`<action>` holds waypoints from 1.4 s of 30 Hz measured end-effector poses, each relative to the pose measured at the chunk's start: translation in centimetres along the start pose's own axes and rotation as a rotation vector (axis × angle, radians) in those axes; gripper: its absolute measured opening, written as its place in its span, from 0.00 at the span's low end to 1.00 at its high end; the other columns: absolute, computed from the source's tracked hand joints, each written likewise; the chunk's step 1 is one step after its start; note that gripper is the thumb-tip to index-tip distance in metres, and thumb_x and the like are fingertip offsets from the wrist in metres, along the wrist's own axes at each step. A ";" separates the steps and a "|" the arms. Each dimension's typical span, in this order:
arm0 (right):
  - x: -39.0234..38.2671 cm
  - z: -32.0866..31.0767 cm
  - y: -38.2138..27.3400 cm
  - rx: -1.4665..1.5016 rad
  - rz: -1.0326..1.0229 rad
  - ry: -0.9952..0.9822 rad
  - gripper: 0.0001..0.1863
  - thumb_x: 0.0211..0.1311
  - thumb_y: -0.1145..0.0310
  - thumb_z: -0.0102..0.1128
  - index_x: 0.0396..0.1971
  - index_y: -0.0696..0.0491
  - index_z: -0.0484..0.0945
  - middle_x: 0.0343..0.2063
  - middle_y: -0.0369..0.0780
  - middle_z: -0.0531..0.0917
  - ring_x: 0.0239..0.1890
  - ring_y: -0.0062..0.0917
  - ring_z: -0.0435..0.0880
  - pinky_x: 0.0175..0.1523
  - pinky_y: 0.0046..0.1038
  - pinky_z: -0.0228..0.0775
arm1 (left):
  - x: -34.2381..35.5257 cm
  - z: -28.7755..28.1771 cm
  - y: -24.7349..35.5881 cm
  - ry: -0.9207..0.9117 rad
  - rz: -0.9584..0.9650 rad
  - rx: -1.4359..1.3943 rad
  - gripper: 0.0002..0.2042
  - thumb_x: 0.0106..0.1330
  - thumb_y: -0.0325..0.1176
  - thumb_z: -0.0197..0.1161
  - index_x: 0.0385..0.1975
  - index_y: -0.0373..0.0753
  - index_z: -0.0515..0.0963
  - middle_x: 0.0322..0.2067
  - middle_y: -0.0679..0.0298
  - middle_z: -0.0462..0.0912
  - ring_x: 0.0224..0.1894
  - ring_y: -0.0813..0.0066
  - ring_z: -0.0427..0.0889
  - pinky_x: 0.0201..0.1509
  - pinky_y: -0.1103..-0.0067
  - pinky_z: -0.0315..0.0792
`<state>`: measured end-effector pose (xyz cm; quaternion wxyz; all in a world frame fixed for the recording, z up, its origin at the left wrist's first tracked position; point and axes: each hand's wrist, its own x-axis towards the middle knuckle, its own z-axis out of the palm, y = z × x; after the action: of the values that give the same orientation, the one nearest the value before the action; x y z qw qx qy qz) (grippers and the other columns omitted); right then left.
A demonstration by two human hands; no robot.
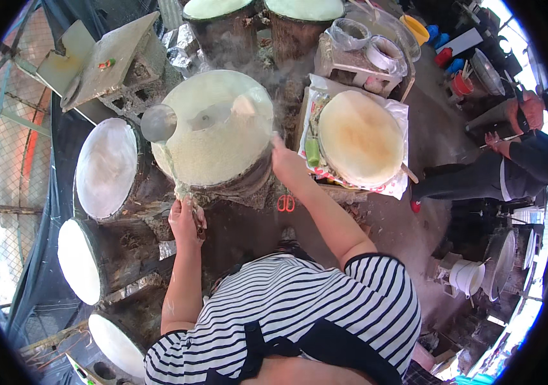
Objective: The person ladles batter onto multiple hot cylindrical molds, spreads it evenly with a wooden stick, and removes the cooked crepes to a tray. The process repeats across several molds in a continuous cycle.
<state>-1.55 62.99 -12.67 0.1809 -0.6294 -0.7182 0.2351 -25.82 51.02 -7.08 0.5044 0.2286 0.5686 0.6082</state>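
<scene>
In front of me, a large round griddle (178, 96) is covered with a pale layer of batter (213, 154). My left hand (186, 221) is closed around the handle of a ladle (159, 122), whose round grey bowl is over the griddle's left edge. My right hand (287, 163) is closed at the griddle's right rim. A blurred pale piece (243, 106) shows over the batter beyond it; whether it joins what my right hand grips, I cannot tell. To the right lies a round flatbread (360, 138), browned in the middle, beside a green object (312, 152).
Other pale-topped round griddles stand at left (107, 168) and at the back (305, 8). Concrete blocks (364, 76) hold two plastic-lined containers. Red-handled scissors (285, 203) hang or lie below the flatbread's stand. Another person (498, 163) stands at far right.
</scene>
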 end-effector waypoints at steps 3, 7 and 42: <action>-0.8 1.7 1.0 -0.064 0.020 0.049 0.25 0.59 0.67 0.42 0.58 0.57 0.57 0.21 0.49 0.80 0.25 0.43 0.80 0.30 0.44 0.71 | 0.0 -0.2 -0.2 -0.043 -0.011 -0.004 0.07 0.65 0.33 0.52 0.31 0.37 0.68 0.22 0.68 0.69 0.13 0.82 0.67 0.09 0.85 0.62; -1.4 1.8 1.3 -0.090 0.033 0.114 0.26 0.60 0.64 0.44 0.59 0.55 0.57 0.21 0.47 0.80 0.24 0.42 0.80 0.28 0.43 0.70 | -0.6 -0.9 -0.2 -0.048 -0.008 -0.005 0.07 0.65 0.33 0.52 0.30 0.37 0.68 0.21 0.68 0.69 0.13 0.83 0.67 0.09 0.85 0.61; -2.1 4.8 -4.7 -0.305 -0.083 0.036 0.26 0.55 0.70 0.46 0.57 0.52 0.60 0.24 0.47 0.80 0.25 0.39 0.82 0.29 0.40 0.74 | -0.3 -4.0 -0.4 -0.051 -0.060 -0.074 0.08 0.65 0.33 0.53 0.25 0.39 0.68 0.13 0.70 0.66 0.09 0.82 0.65 0.08 0.84 0.61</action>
<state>-7.74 59.90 -13.89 0.1056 -0.6235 -0.7676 0.1043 -28.97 48.83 -8.35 0.5450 0.2080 0.5393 0.6073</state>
